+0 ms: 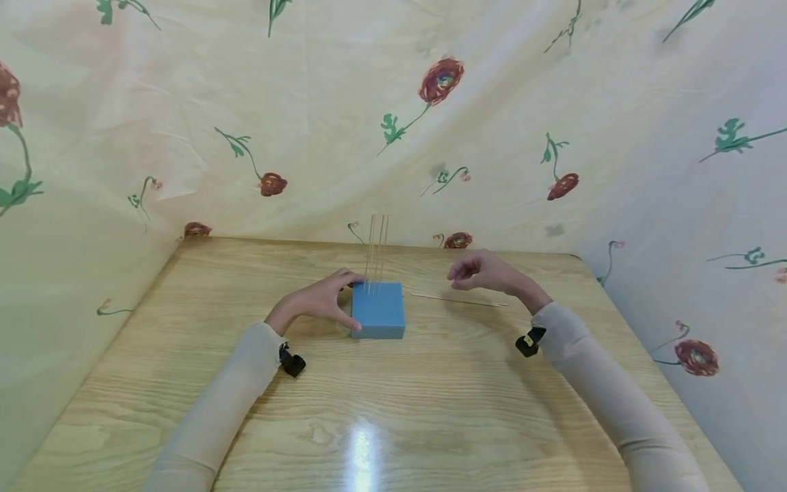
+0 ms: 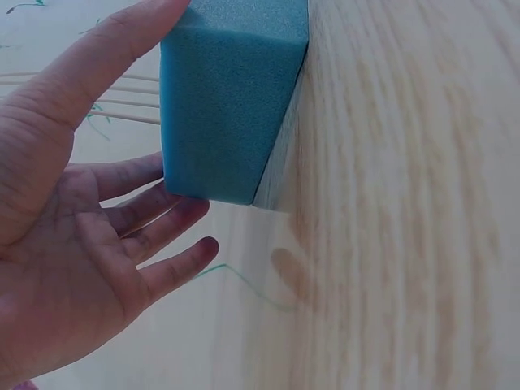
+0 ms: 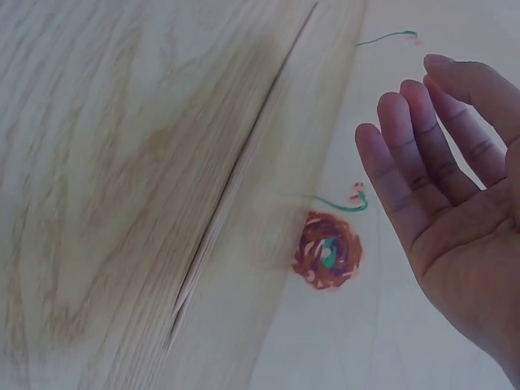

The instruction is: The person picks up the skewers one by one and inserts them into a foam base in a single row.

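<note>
A blue foam block (image 1: 378,307) sits on the table, with several thin wooden sticks (image 1: 370,246) standing upright from its top near the far left. My left hand (image 1: 316,298) holds the block's left side, thumb at the near corner and index finger at the far one. In the left wrist view, the other fingers spread behind the foam block (image 2: 223,114). My right hand (image 1: 488,271) hovers right of the block, its fingers loosely bent and holding nothing. Below it lies a thin stick (image 1: 459,300); the right wrist view cannot settle whether this stick (image 3: 244,154) is one or two.
The wood-grain table (image 1: 369,403) reaches back to a cream cloth (image 1: 332,89) with printed red flowers, which hangs behind and along both sides. A small black wrist camera (image 1: 292,362) is strapped at the left cuff, and another camera (image 1: 529,343) at the right.
</note>
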`<act>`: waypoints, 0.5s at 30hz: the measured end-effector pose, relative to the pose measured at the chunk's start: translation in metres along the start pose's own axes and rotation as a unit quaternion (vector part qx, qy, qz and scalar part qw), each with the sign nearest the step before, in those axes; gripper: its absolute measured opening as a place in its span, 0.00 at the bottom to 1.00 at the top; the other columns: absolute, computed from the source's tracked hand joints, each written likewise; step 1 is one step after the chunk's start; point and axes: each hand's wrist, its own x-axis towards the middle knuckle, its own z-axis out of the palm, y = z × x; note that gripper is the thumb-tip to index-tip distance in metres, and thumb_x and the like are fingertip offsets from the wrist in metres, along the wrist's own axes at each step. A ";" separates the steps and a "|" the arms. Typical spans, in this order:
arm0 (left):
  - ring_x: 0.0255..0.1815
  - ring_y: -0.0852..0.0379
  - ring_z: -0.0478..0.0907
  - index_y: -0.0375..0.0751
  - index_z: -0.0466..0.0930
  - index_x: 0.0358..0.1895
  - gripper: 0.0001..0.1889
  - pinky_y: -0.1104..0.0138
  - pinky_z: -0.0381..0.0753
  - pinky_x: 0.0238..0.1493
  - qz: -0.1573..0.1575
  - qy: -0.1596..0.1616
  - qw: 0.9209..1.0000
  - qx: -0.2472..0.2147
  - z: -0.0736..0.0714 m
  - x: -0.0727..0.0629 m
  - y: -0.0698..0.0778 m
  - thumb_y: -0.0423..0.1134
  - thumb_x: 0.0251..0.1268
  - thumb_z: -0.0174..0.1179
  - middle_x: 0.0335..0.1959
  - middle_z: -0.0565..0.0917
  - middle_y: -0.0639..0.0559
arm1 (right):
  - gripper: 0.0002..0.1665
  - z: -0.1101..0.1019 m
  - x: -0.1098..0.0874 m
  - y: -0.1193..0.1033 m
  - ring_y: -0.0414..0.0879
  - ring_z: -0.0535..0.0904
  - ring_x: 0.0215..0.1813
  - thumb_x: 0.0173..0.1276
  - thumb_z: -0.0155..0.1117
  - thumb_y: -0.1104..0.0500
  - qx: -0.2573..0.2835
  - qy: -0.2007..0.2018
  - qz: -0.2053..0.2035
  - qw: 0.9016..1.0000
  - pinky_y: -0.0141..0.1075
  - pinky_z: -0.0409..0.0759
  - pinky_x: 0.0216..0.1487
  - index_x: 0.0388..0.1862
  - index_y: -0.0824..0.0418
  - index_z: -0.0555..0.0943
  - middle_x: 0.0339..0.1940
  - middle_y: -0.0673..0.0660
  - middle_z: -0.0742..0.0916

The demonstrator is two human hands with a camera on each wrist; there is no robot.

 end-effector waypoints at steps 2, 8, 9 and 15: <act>0.76 0.41 0.61 0.42 0.57 0.80 0.54 0.43 0.65 0.74 0.000 0.001 1.000 0.001 0.000 0.000 0.001 0.54 0.53 0.78 0.73 0.63 0.42 | 0.14 -0.001 -0.001 0.002 0.46 0.84 0.42 0.70 0.69 0.64 -0.010 -0.005 0.002 1.000 0.32 0.83 0.44 0.48 0.74 0.83 0.43 0.64 0.88; 0.75 0.42 0.62 0.43 0.59 0.80 0.53 0.44 0.65 0.74 0.001 0.007 1.000 0.003 0.000 0.002 0.001 0.53 0.52 0.79 0.73 0.64 0.43 | 0.09 -0.003 0.001 0.012 0.48 0.84 0.41 0.69 0.68 0.68 -0.062 -0.010 -0.009 0.998 0.31 0.82 0.42 0.46 0.72 0.86 0.41 0.64 0.89; 0.75 0.42 0.62 0.43 0.59 0.80 0.53 0.44 0.65 0.74 0.002 0.008 1.000 0.002 0.000 0.002 0.000 0.53 0.52 0.79 0.73 0.64 0.42 | 0.09 -0.003 0.003 0.014 0.48 0.84 0.40 0.68 0.68 0.68 -0.068 -0.009 -0.009 0.998 0.30 0.82 0.42 0.45 0.72 0.86 0.40 0.63 0.89; 0.74 0.42 0.62 0.42 0.59 0.79 0.54 0.44 0.65 0.73 0.001 0.006 1.000 -0.006 0.000 0.002 -0.001 0.53 0.52 0.79 0.71 0.64 0.43 | 0.08 -0.001 0.009 0.028 0.48 0.85 0.38 0.65 0.69 0.72 -0.083 -0.021 -0.019 0.996 0.29 0.82 0.40 0.43 0.71 0.88 0.37 0.63 0.90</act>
